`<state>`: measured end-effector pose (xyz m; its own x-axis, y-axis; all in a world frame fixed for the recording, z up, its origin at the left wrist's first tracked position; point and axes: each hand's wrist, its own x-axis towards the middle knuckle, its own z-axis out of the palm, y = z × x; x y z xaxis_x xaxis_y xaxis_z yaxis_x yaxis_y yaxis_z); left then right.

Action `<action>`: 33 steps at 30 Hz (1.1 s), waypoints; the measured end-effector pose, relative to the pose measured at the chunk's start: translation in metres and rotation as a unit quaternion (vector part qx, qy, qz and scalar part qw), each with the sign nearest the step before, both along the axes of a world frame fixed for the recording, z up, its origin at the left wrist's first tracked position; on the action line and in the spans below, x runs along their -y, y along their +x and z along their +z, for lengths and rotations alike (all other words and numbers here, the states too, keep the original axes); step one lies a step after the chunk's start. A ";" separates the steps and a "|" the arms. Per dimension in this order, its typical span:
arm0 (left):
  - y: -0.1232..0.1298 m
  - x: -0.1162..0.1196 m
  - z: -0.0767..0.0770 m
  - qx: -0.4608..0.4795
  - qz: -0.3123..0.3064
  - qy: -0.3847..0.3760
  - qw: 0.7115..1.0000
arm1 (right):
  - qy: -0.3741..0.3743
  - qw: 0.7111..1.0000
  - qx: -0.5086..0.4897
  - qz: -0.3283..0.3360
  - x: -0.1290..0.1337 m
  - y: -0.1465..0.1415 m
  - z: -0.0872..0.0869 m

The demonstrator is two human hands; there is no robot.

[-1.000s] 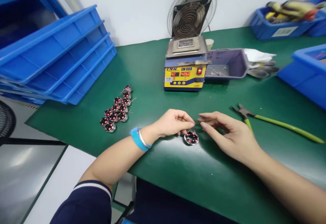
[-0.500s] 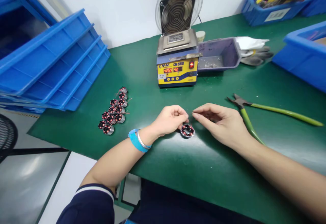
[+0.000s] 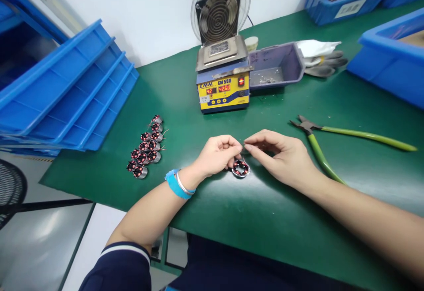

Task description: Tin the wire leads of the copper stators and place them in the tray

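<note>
A small wound motor stator (image 3: 240, 168), a metal ring with black insulation and copper coils, is at my left hand (image 3: 220, 154). The thumb and index finger of that hand are pinched above the ring, and its lower fingers touch the ring's left side. My right hand (image 3: 281, 156) comes in from the right, its thumb and forefinger closed to a pinch beside the left fingertips. Fine wire ends rise from the ring between the hands; what the right fingertips hold is too small to make out. More wound stators (image 3: 145, 147) stand grouped at the left.
Cutting pliers with green handles (image 3: 367, 135) lie spread on the green table (image 3: 232, 220) to the right. Behind stand a yellow-blue solder pot (image 3: 223, 92) with a fan, a purple bin (image 3: 276, 68), gloves (image 3: 326, 63) and a blue box (image 3: 387, 61). Stacked blue crates (image 3: 76, 92) lean at left.
My right fingertips have moved left, up against the left fingertips. The stator remains by my left hand, and the whole view has shifted slightly.
</note>
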<state>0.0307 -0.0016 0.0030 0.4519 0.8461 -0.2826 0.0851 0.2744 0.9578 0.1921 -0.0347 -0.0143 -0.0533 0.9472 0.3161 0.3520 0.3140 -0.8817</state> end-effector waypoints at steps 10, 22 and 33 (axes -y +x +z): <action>-0.005 -0.004 0.000 0.047 -0.025 -0.060 0.997 | 0.114 0.991 0.055 0.048 0.000 -0.001 0.001; -0.004 -0.003 0.000 0.030 -0.025 -0.044 0.998 | 0.129 0.989 0.071 0.031 0.001 0.002 -0.001; -0.005 -0.003 0.002 0.015 -0.007 -0.059 0.998 | 0.109 0.991 0.072 0.040 0.005 0.004 0.001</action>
<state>0.0255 0.0017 0.0051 0.4726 0.8011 -0.3671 0.0623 0.3852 0.9207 0.1962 -0.0393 -0.0133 -0.1849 0.8486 0.4957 0.4351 0.5229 -0.7330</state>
